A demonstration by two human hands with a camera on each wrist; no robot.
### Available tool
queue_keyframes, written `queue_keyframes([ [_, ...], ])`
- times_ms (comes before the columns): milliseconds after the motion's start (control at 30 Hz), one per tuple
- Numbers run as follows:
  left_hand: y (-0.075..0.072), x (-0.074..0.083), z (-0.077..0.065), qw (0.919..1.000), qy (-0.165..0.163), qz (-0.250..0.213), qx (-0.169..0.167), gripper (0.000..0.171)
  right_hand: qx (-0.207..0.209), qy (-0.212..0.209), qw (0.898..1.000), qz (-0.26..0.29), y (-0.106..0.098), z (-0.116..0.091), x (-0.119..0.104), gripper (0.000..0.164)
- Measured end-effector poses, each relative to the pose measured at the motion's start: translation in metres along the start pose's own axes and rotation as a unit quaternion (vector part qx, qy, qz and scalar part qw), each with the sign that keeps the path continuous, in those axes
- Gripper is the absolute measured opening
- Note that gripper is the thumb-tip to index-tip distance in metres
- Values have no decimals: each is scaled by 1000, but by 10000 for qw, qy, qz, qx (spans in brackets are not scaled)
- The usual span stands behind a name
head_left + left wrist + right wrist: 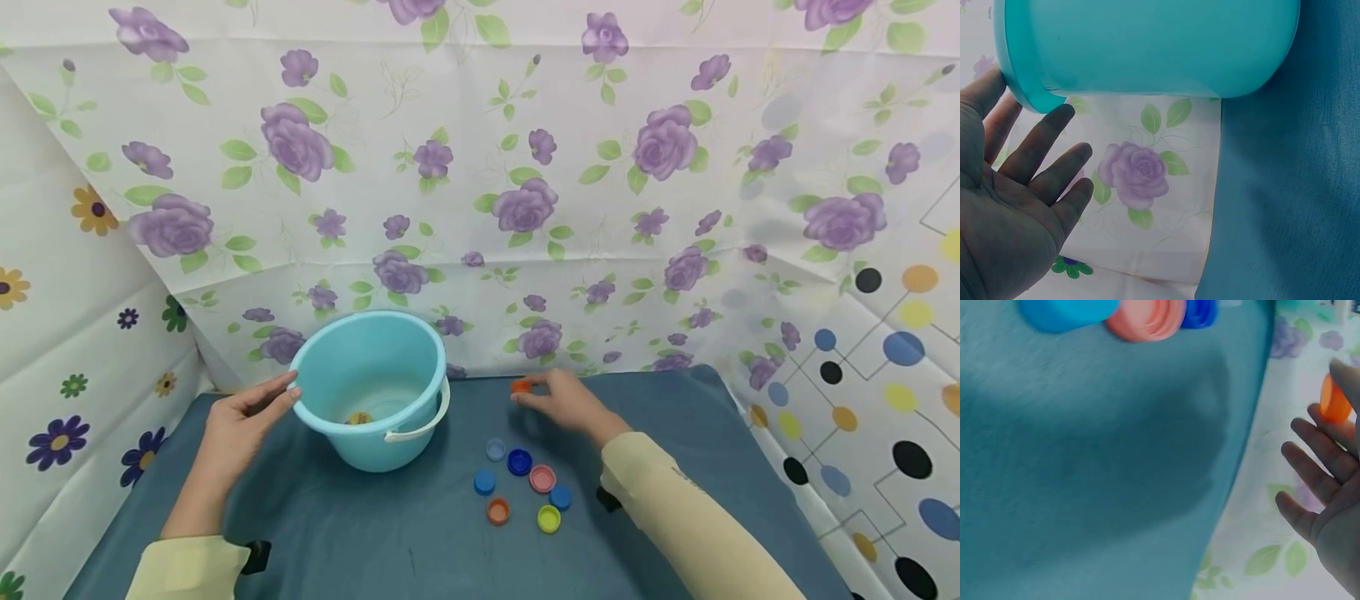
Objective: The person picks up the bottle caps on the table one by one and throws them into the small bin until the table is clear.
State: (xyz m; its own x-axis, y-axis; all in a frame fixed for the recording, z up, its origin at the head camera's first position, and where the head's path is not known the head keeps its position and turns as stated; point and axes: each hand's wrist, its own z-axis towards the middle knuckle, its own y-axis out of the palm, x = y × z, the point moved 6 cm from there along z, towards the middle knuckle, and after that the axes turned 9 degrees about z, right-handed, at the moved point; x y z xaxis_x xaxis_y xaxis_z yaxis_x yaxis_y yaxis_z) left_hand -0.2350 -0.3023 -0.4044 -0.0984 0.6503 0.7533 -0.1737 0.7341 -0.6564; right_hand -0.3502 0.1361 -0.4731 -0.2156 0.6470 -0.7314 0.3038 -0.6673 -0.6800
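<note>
My left hand (238,425) is at the left rim of a light blue plastic bucket (378,446), its thumb and index fingertips touching the edge. The other fingers (1060,172) are spread below the rim in the left wrist view. A yellowish bottle cap (359,417) lies at the bottom inside the bucket. To the right of the bucket, my right hand (564,402) pinches an orange bottle cap (1335,400) between thumb and index finger, the other fingers extended. Below it on the cloth lie several more caps, among them a pink cap (542,478) and a yellow-green cap (549,519).
A dark blue cloth (360,533) covers the table. The bucket's white handle (427,427) hangs down on its right side. A flowered sheet (480,208) hangs behind the table, with patterned sheets on both sides.
</note>
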Motion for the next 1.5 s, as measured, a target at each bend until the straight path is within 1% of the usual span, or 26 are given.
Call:
queue_keyframes([
  [67, 0, 0, 0, 10000, 5, -7, 1, 58, 41, -73, 10000, 40, -4, 0, -9, 41],
  [233, 0, 1, 1, 10000, 14, 0, 11, 60, 186, -187, 9996, 97, -12, -1, -29, 53],
  [367, -1, 2, 1, 10000, 12, -1, -2, 60, 317, -542, 9977, 256, -16, -4, -45, 45],
  [433, 0, 1, 0, 10000, 14, -1, -9, 60, 345, -800, 9955, 361, -18, -5, -54, 39],
  [533, 0, 1, 0, 10000, 33, -3, -1, 60, 418, -1178, 9916, 330, -21, -6, -68, 31],
  [600, 0, 1, 0, 10000, 40, 2, 9, 60, 470, -1375, 9890, 266, -23, -7, -78, 29],
  [700, 0, 1, 0, 10000, 57, 12, 26, 60, 518, -1527, 9867, 196, -27, -8, -92, 30],
  [1000, 0, 1, 0, 10000, 18, -10, 20, 59, 359, -1416, 9886, 368, -34, -4, -125, 37],
  [1133, 0, 1, 0, 10000, -23, -53, -7, 60, 364, -1541, 9867, 363, -35, -2, -139, 36],
  [1300, 0, 0, -1, 10000, -47, -46, -13, 60, 302, -1582, 9864, 339, -33, 3, -154, 35],
  [1500, 0, 1, -1, 10000, -26, -38, -12, 60, 246, -1900, 9808, 361, -28, 12, -178, 40],
])
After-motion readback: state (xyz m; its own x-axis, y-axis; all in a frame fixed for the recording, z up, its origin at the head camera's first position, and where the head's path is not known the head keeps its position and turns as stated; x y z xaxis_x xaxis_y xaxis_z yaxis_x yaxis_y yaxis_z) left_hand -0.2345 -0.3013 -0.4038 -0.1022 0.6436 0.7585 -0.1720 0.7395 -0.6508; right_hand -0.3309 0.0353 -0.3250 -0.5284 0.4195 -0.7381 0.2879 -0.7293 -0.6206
